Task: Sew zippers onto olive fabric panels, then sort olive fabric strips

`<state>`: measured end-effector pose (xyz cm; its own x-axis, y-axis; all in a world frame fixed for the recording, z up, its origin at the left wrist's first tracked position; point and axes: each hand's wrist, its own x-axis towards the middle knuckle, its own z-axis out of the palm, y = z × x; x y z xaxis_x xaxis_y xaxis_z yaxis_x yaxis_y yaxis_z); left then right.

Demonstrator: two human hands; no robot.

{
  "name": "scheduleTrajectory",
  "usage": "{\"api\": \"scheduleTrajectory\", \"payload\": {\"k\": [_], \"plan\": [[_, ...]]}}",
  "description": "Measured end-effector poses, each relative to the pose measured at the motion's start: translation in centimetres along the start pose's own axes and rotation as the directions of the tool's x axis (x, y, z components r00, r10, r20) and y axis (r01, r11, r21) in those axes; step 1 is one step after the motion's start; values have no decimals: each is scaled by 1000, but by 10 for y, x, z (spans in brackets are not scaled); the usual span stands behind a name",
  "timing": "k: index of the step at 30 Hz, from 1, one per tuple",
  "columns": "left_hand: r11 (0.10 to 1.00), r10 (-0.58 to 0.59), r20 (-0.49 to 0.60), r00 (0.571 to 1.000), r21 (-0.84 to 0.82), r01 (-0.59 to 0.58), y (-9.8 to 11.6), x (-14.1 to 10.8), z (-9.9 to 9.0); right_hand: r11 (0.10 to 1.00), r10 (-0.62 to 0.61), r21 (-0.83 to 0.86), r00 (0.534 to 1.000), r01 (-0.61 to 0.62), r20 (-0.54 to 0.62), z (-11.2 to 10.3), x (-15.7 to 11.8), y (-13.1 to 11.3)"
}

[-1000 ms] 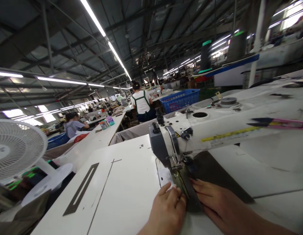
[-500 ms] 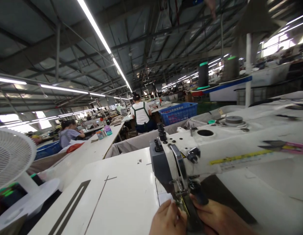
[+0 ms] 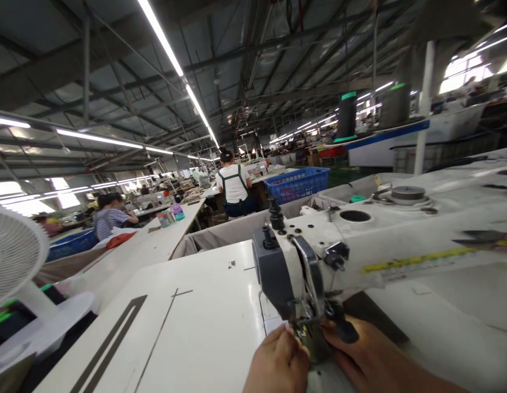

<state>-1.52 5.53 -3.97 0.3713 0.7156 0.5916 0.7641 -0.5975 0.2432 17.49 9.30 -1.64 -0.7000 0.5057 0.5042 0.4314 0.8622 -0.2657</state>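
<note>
A sewing machine (image 3: pixel 275 267) with a dark grey head cover stands on the white table (image 3: pixel 204 305). My left hand (image 3: pixel 280 360) is at the left of the needle area, its fingers pinched on a small white piece (image 3: pixel 273 325). Close to the right of the presser foot is my right hand (image 3: pixel 359 349), its fingertips at a dark strip of fabric (image 3: pixel 316 344) and partly hidden behind the machine parts. Under the machine arm lies a flat dark piece (image 3: pixel 376 316).
A white fan (image 3: pixel 16 251) stands at the left. A dark slotted strip (image 3: pixel 109 344) lies on the table. Pink-handled scissors (image 3: pixel 486 240) and a yellow measuring tape (image 3: pixel 417 260) are on the machine at right. Two people sit farther off, near a blue basket (image 3: pixel 298 184).
The view has shifted slightly. Less of the dark strip shows below the presser foot, and both hands remain beside it, the right hand's fingers nearer the foot.
</note>
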Motion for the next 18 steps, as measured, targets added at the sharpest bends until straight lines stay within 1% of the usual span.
{"api": "scheduleTrajectory", "payload": {"k": [1, 4, 8, 11, 14, 18], "plan": [[999, 31, 5, 1000, 27, -31, 1, 1, -2, 1000, 7, -17, 1000, -7, -10, 2, -1, 1], [972, 177, -2, 984, 155, -174, 2, 5, -5, 999, 18, -50, 999, -21, -42, 6, -1, 3], [928, 280, -64, 958, 273, -253, 1, 8, -8, 998, 8, -56, 998, -12, -67, 7, 0, 4], [911, 303, -42, 952, 308, -276, 1, 9, -8, 999, 7, -39, 999, -9, -49, 5, 2, 3], [913, 284, -16, 959, 308, -266, -1, 8, -6, 999, 21, -36, 998, -23, -64, 5, 3, 3], [922, 276, 0, 961, 281, -265, -7, 6, -3, 999, -2, -43, 997, -1, -75, 7, 2, 4]]}}
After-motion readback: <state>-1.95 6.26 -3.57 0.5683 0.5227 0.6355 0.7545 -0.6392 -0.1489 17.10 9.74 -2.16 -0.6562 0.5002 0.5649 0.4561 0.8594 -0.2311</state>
